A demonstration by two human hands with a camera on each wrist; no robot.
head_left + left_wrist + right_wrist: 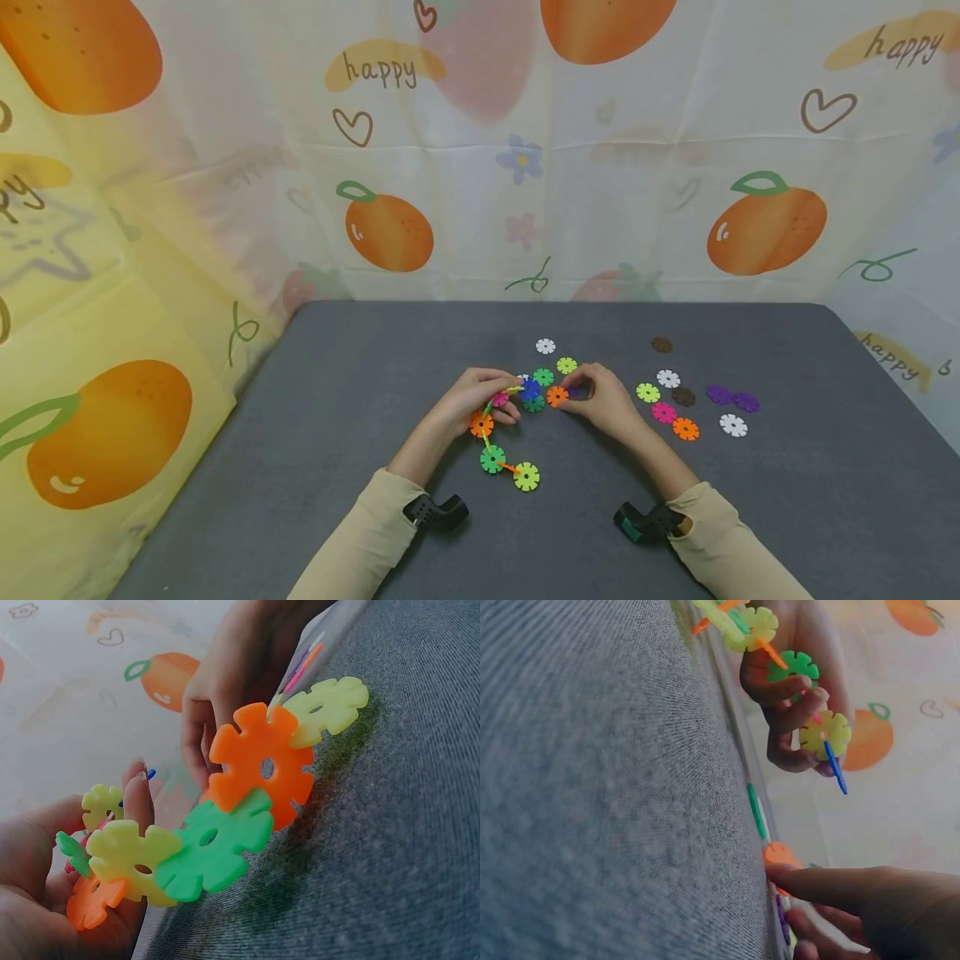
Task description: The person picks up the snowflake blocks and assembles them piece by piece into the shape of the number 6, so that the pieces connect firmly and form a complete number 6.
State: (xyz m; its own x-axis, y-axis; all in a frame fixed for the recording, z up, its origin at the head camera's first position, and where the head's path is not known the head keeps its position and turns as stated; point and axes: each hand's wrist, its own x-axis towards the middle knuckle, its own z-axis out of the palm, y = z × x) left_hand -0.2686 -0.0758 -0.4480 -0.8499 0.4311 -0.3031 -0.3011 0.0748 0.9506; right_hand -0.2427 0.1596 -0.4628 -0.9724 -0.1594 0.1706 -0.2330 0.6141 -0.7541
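Note:
My left hand (pixel 471 398) holds a chain of interlocking notched plastic discs, its fingertips and thumb around a yellow disc (pixel 825 736) with a blue disc (pixel 529 389) slotted into that one. From the palm the chain hangs toward me through an orange disc (pixel 482 423), a green disc (pixel 492 459) and a yellow-green disc (pixel 527 477) at its end. My right hand (pixel 606 406) pinches a loose orange disc (pixel 557 396) by its edge, low over the table and just right of the blue one. A purple disc (pixel 783 919) lies partly hidden under the right fingers.
Around the hands on the grey table (pixel 300 467) lie loose discs: a green one (pixel 543 377), a yellow one (pixel 567 365) and a white one (pixel 545 346). Farther right are several more, among them a pink disc (pixel 663 412) and purple discs (pixel 719 394). A printed curtain (pixel 465 217) hangs behind.

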